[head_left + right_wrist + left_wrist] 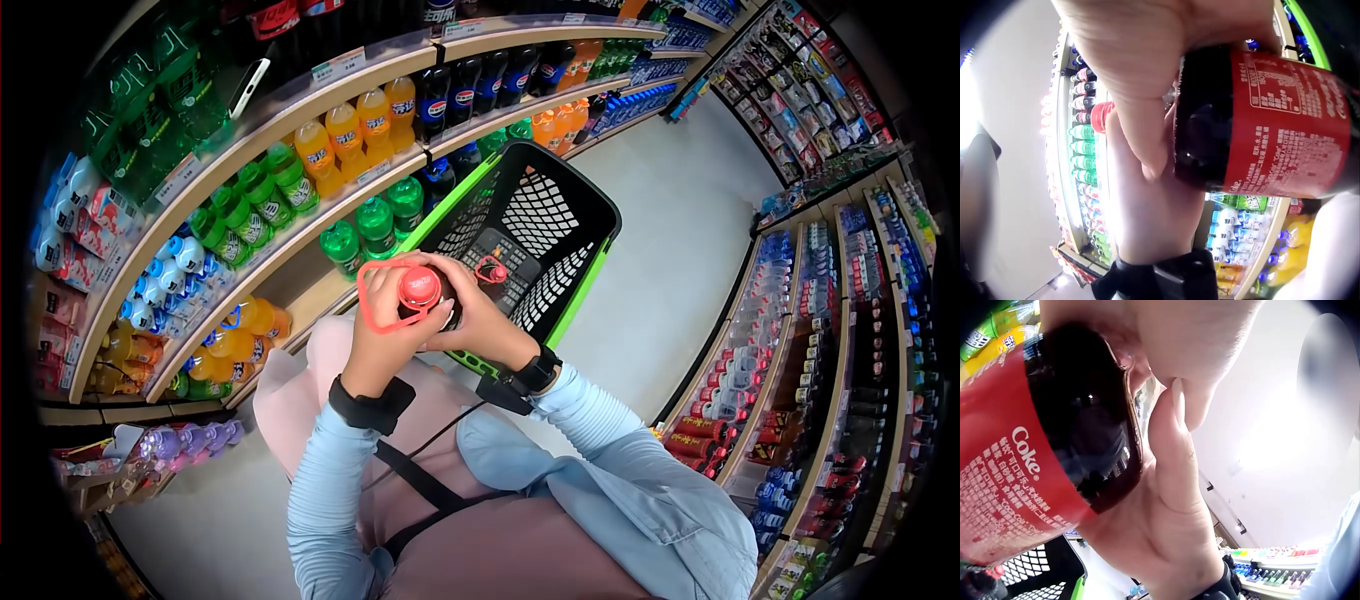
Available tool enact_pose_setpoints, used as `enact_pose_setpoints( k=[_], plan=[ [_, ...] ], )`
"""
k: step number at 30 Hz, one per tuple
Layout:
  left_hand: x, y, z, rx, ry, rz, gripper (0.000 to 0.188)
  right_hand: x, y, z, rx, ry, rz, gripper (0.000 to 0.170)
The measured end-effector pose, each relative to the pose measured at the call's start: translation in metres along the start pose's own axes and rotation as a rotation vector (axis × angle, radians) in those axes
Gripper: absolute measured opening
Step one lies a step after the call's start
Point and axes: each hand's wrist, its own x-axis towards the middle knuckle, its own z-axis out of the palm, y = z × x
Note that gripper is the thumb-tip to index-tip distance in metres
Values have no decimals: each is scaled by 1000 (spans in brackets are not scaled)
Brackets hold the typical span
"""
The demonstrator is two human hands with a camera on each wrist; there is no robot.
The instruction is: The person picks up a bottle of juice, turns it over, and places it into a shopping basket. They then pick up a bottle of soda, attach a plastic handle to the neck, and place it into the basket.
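Note:
A large Coke bottle with a dark body and red label (pixel 1016 456) (pixel 1291 125) is held upright in front of the person's torso. Its red cap (pixel 420 287) points up at the head camera, beside a red loop handle (pixel 368 305). Curled round the bottle's upper part from one side is my left hand (pixel 385 330) (pixel 1191 337) (pixel 1154 209). My right hand (pixel 485 320) (pixel 1175 506) (pixel 1129 56) grips it from the other side, and the thumbs come close together near the neck. The hands hide much of the bottle in the head view.
A black basket with a green rim (pixel 575 300) stands just beyond the hands, with a red-capped bottle (pixel 491 270) inside. Curved drink shelves (pixel 290 85) rise on the left, a phone-like object (pixel 249 88) by the upper one. More shelves (pixel 835 420) line the right, across grey floor (pixel 670 200).

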Motion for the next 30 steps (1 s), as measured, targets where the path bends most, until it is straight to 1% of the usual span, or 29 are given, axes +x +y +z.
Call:
enact_pose_setpoints(
  k=[2, 4, 6, 9, 10, 11, 12, 13, 14, 15, 18, 19, 21, 23, 24, 25, 27, 28, 30],
  plan=[
    [-1, 0, -3, -3, -29, -26, 49, -1, 1, 1, -4, 13, 3, 95],
    [-1, -1, -2, 16, 6, 19, 48, -1, 2, 3, -7, 21, 16, 95],
    [-3, -3, 0, 9, 35, 25, 47, -1, 1, 6, 9, 35, 3, 91],
    [-1, -3, 0, 10, 24, 14, 48, 1, 1, 6, 30, 60, -9, 87],
    [-2, -4, 1, 16, 10, -15, 49, 0, 4, 6, 24, 71, -1, 86],
    [0, -4, 1, 13, 14, 5, 50, 0, 5, 6, 21, 79, 10, 85],
    [2, -2, 2, 14, 18, 21, 50, 1, 0, 4, 63, 64, 8, 83],
    [4, 0, 3, 16, 21, 35, 50, -1, 1, 4, 121, 84, 80, 84],
    [6, 2, 5, -6, -1, 2, 50, -1, 11, 1, 117, 86, 56, 84],
    [9, 1, 8, 21, 21, 57, 49, 1, 20, -1, 116, 85, 30, 85],
    [15, 4, 13, 10, 4, 48, 49, -2, 17, -9, 382, 65, 172, 88],
    [18, 3, 16, -21, 1, 37, 49, -3, 22, -10, 339, 97, 180, 89],
    [19, -2, 18, 4, 1, 65, 47, -3, 28, -10, 249, 120, 145, 89],
    [20, -7, 22, 20, 16, 64, 47, -2, 16, -10, 347, 124, 191, 89],
    [22, -5, 22, 12, 2, 54, 47, -3, 22, -10, 359, 132, 178, 87],
    [24, 0, 17, 1, -95, -9, 52, -2, 20, -9, 391, 137, 186, 86],
    [29, 0, 18, 28, -99, 62, 56, -1, 20, -14, 360, 142, 207, 86],
    [33, -2, 19, 41, -132, 81, 59, -2, 25, -14, 404, 160, 194, 86],
    [38, 1, 21, 62, -169, 59, 60, -3, 27, -17, 469, 196, 209, 87]
  ],
)
